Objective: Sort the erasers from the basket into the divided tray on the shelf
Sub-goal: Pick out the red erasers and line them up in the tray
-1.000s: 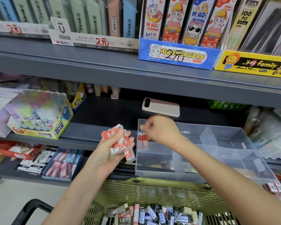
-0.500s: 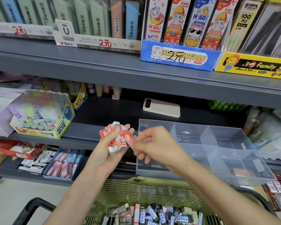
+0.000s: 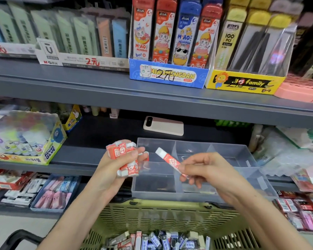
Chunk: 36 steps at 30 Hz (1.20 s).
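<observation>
Right hand [image 3: 204, 170]: now pinches one red-and-white eraser [image 3: 168, 160] (half a second ago it was empty).
Position: drawn rightward off the bunch [image 3: 123, 156] in the left hand [image 3: 112, 172].

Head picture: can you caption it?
Right hand pinches one red eraser near the divided tray; left hand grips a bunch.

Bright even shop light, soft shadows under shelves, blurred curved edges, sharper centre
</observation>
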### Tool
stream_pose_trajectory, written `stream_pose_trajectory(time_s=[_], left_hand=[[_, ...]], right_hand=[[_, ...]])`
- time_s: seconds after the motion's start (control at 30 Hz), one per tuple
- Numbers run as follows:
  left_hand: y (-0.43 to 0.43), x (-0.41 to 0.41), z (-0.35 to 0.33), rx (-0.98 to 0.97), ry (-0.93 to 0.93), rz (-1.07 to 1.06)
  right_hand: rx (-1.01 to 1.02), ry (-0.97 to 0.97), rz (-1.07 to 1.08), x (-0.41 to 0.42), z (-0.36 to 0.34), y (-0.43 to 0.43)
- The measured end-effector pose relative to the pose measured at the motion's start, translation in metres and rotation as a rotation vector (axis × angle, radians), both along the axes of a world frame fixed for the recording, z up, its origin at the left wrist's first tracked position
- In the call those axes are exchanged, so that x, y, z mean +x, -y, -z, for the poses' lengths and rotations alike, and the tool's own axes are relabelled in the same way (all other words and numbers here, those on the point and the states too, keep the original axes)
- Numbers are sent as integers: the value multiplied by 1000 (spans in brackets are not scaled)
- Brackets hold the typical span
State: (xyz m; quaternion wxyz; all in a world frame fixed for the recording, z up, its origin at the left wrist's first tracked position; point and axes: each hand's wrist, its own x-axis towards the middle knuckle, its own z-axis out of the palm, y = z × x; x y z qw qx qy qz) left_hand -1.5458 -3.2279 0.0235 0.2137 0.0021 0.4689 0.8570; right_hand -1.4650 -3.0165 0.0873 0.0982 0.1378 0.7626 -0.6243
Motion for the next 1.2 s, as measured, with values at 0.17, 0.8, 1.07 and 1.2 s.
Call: stream_pose_trajectory(time_s=[0.17, 0.8, 1.07, 1.2], left_hand=[[-9, 11, -18, -192, -240, 58], [-48, 24, -30, -350, -406, 154], [-53, 6, -25, -187, -229, -57], [-48, -1, -15, -130, -97, -104]], right_hand=[[-103, -12, -58, 4, 1, 2], [-74, -45, 17, 11, 2, -19], [381, -77, 176, -25, -1, -56], [886, 263, -56, -65, 7, -53]])
